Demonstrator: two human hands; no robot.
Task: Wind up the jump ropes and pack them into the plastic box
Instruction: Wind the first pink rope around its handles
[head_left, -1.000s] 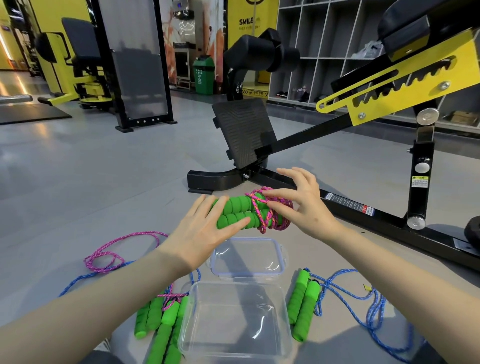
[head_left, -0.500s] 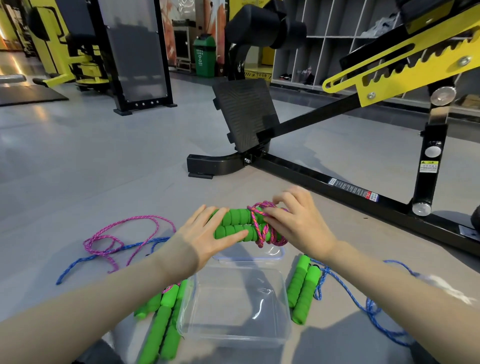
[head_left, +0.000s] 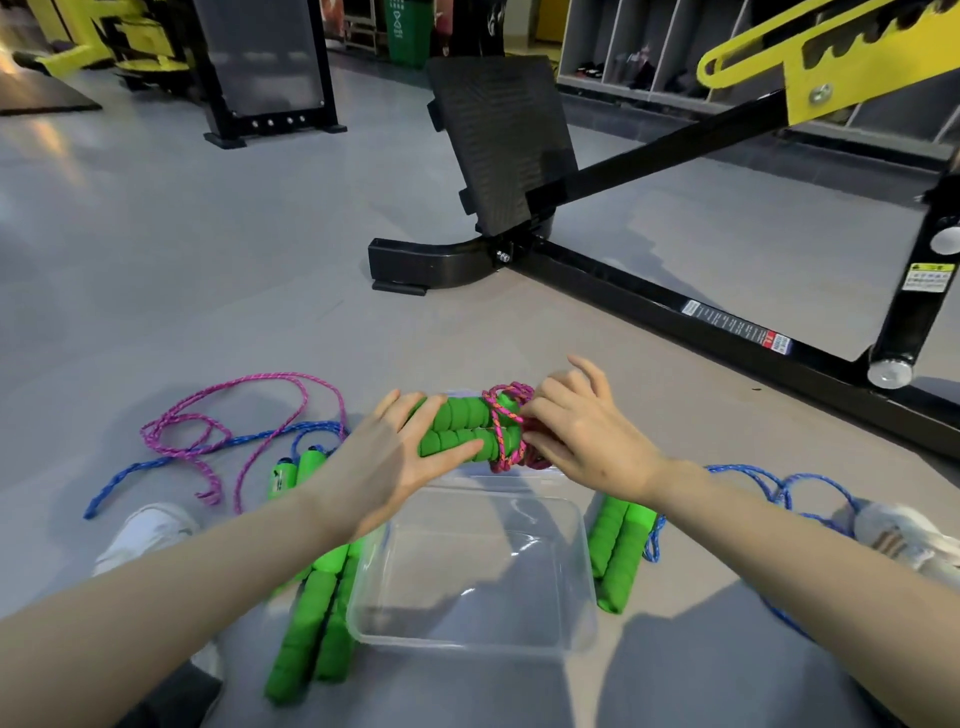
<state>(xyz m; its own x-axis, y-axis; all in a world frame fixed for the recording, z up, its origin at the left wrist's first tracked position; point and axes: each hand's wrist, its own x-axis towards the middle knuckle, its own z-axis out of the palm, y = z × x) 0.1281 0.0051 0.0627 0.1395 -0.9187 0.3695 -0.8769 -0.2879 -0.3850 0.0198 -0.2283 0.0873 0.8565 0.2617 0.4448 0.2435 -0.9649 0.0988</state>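
Left hand (head_left: 387, 460) clasps the green handles of the wound jump rope (head_left: 462, 434) between straight fingers and thumb, while the right hand (head_left: 587, 441) pinches its pink cord; the bundle hangs just beyond the open plastic box (head_left: 584, 582). Grey floor (head_left: 197, 270) lies open up to the black bench frame (head_left: 649, 296). A clear lid (head_left: 467, 475) behind the box is mostly hidden by the hands.

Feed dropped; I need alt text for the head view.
Left hand and right hand hold a wound jump rope, green handles bound in pink cord, just beyond an empty plastic box. Loose pink rope and blue rope lie on the floor nearby.
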